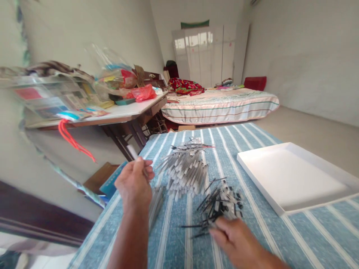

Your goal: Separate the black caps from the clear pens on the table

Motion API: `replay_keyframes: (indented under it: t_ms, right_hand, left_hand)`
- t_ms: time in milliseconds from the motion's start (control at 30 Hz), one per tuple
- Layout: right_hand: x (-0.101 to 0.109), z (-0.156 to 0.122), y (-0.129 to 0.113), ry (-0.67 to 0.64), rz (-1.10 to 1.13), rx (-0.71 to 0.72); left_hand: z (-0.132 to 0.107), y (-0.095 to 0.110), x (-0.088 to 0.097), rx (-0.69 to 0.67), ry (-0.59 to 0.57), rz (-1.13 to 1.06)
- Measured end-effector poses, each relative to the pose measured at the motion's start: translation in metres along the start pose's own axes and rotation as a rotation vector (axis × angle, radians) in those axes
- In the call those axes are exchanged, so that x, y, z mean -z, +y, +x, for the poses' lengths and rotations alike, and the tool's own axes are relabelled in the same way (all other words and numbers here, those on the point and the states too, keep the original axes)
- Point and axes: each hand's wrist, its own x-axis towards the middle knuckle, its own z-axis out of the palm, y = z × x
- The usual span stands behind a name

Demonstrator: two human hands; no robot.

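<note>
Curls the left hand [135,179] round one pale tube [132,152] by the left edge of the tabletop [102,239]. Half-curls the right hand [234,237] at one heap of black bits [220,200]; cannot tell its grip. Has one big grey tube pile [186,172] mid-tabletop, one white tray [294,179] at the right edge, striped blue cloth [174,246], one bed [224,106] past the far edge.

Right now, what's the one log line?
left hand: holds slim whitish tube | right hand: at pile of black and clear pieces | shallow white box: at right

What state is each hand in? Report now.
Left hand: closed, holding a whitish tube.
Right hand: curled at the black-and-clear pile; too blurred to tell whether it holds anything.
</note>
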Motion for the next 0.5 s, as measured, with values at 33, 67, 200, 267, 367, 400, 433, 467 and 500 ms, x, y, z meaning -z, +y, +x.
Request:
replay_keyframes:
  t_ms: [33,67,200,267,367,400,433,467,500]
  right_hand:
    - [0.006,0.003,0.009,0.054,-0.090,-0.019]
    - [0.014,0.007,0.017,0.077,-0.174,-0.021]
    - [0.039,0.030,0.039,0.150,-0.406,-0.071]
    - [0.045,0.036,0.045,0.163,-0.474,-0.109]
    - [0.047,0.039,0.054,0.205,-0.466,-0.155]
    - [0.047,0.039,0.057,0.228,-0.440,-0.162]
    - [0.047,0.039,0.060,0.251,-0.410,-0.163]
    - [0.047,0.040,0.063,0.272,-0.380,-0.156]
    - [0.047,0.040,0.066,0.289,-0.352,-0.142]
  left_hand:
    - [0.005,-0.002,0.013,-0.027,-0.094,0.232]
    - [0.005,-0.006,0.025,-0.058,-0.158,0.480]
    - [-0.015,-0.033,0.058,-0.080,-0.356,1.387]
    - [-0.025,-0.043,0.064,-0.073,-0.400,1.556]
    - [-0.035,-0.047,0.061,-0.146,-0.363,1.630]
    - [-0.038,-0.047,0.056,-0.181,-0.353,1.624]
    - [-0.042,-0.046,0.049,-0.223,-0.359,1.603]
    - [-0.045,-0.045,0.041,-0.267,-0.389,1.570]
    - [-0.049,-0.045,0.030,-0.311,-0.439,1.529]
